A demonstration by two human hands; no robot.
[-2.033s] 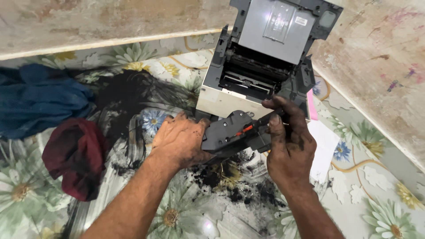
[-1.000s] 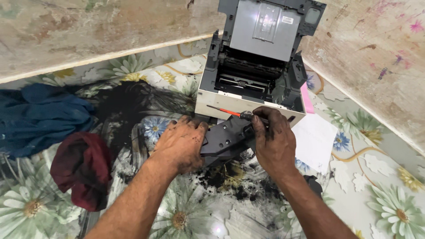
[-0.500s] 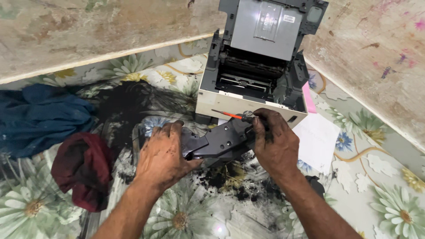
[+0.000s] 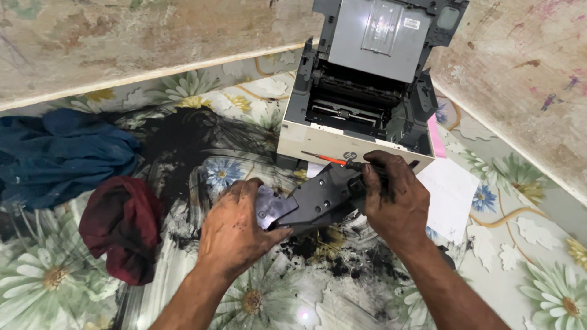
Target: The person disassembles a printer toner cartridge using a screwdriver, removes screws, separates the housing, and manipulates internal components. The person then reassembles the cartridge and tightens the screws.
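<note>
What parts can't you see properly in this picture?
Head view only:
- Underside of the black cartridge: it faces the floor, and the left hand covers its left end.
- Screwdriver handle: hidden inside the right hand.
- Printer lid top: cut off by the upper edge.
- Blue cloth: runs off the left edge.

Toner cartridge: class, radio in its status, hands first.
Left hand grips toner cartridge. Right hand holds its other end, with screwdriver. Spilled toner beneath, open printer behind.
</note>
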